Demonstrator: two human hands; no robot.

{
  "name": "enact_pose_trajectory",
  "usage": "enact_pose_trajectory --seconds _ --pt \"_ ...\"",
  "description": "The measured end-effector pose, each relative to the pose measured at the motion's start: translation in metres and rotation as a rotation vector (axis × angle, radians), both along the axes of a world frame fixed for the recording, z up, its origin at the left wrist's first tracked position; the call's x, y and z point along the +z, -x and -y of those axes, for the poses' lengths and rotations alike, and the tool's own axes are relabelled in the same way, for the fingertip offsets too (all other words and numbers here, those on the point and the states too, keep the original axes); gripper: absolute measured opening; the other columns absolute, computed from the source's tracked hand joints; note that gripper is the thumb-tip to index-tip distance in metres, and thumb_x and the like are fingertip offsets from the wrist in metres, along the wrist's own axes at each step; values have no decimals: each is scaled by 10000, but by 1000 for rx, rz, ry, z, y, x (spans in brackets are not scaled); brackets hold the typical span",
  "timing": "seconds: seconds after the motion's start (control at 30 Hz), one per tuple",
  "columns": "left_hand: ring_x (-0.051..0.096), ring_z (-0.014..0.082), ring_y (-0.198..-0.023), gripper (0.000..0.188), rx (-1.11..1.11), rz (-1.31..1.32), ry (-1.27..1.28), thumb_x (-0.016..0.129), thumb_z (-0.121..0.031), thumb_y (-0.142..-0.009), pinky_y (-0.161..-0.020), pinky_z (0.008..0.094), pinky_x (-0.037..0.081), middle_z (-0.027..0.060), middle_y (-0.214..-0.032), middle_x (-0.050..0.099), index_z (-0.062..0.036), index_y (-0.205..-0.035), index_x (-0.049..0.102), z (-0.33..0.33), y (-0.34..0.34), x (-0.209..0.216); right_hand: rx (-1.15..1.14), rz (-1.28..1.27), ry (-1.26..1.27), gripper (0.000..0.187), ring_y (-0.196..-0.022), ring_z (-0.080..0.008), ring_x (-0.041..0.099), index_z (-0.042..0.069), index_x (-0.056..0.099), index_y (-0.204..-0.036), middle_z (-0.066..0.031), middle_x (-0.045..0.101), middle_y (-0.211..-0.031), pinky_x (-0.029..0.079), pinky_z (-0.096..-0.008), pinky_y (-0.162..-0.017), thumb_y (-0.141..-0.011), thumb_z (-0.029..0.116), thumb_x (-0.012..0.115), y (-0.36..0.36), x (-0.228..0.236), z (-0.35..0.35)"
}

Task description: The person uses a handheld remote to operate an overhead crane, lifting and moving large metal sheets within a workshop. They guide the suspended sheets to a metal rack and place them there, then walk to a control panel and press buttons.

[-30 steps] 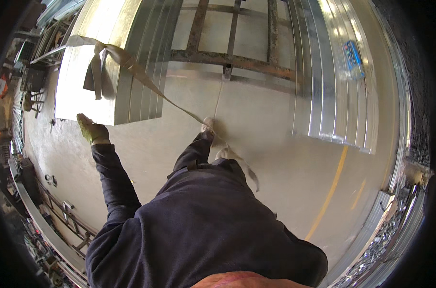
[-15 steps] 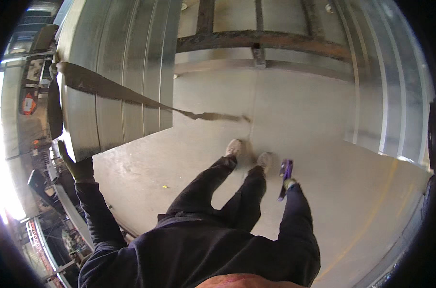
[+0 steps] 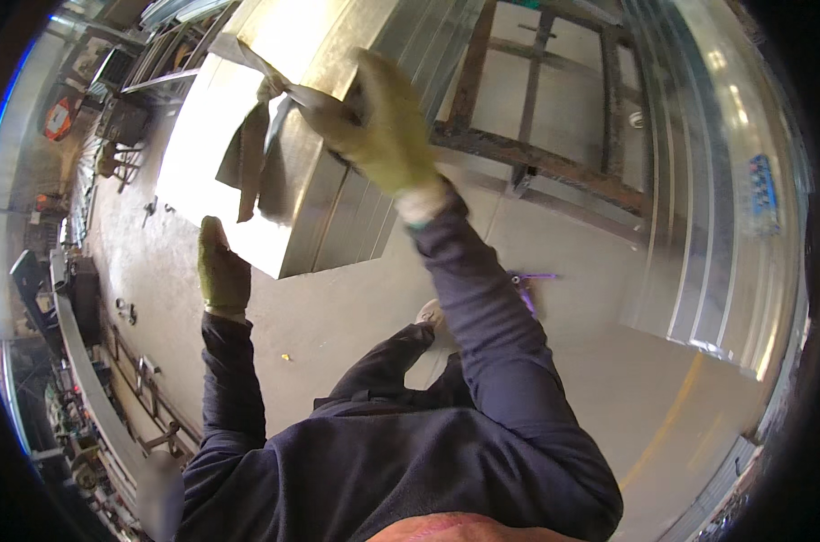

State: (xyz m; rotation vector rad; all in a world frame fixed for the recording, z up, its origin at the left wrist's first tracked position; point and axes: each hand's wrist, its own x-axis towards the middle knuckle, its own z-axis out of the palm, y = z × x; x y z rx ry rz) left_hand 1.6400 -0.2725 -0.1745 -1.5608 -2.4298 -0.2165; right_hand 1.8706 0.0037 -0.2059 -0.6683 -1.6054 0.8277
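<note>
Head view: The stack of long, silver sheet-metal profiles (image 3: pixel 338 194) occupies the upper left, its bright top face toward the camera and its seamed side facing right. The knotted, grey-brown flat fabric strap (image 3: pixel 247 163) crosses the top face; its knot sits near the right long edge, and its loose tails extend toward the near end edge.

The left hand, in a yellow-green work glove (image 3: pixel 223 278), is at the near end edge of the stack. One finger points straight up and overlaps this edge; the grip of the remaining fingers cannot be determined.

The right hand, in a matching glove (image 3: pixel 387 131), is above the right long edge, where the strap runs up to it. Thumb and fingers stand apart around a dark gap. Motion blur prevents confirming whether the strap is gripped.

A purple tool (image 3: pixel 526 294) shows beside the right sleeve (image 3: pixel 505 316), partly hidden by it. A dark brown steel frame (image 3: pixel 554 167) stands between the stack and a second silver profile stack (image 3: pixel 690 244), on which a blue oblong object (image 3: pixel 764 194) is located.
</note>
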Motion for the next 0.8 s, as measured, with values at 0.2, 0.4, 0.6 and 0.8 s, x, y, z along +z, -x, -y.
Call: enact_pose_trajectory --seconds 0.2,0.4,0.6,0.8 --pt "466 286 -1429 570 34 1314 -605 591 38 -995 -1168 394 415 181 -1546 455 25 -1529 391 -15 -18 -13 -54 294 91 272 -1093 -324 640 57 660 -1141 -140 659 -1130 510 -464 -949 -908 184 721 -13 68 33" --pt "448 247 -1446 589 143 1402 -775 609 -206 -1041 -1128 380 439 115 -1606 412 -30 -1558 389 -12 -18 -25 38 508 299 371 -1113 -364 639 77 645 -1289 -177 661 -1211 530 -435 -939 -920 78 609 -170 -114 121" --pt "431 189 -1419 642 167 1683 -866 585 -471 -1039 -1164 389 370 19 -1556 463 -103 -1544 440 -9 -10 -24 123 1728 1279 449 -1208 -344 619 31 613 -1367 -204 661 -1286 450 -476 -1074 -984 259 556 -445 -259 498" --pt "282 243 -1549 613 1 878 -580 507 -192 -1051 -1266 412 222 114 -1690 285 -47 -1611 306 12 32 -55 244 1406 1848 435 -1201 -346 629 75 628 -1303 -197 669 -1282 478 -482 -1019 -1031 382 483 -477 -279 708"
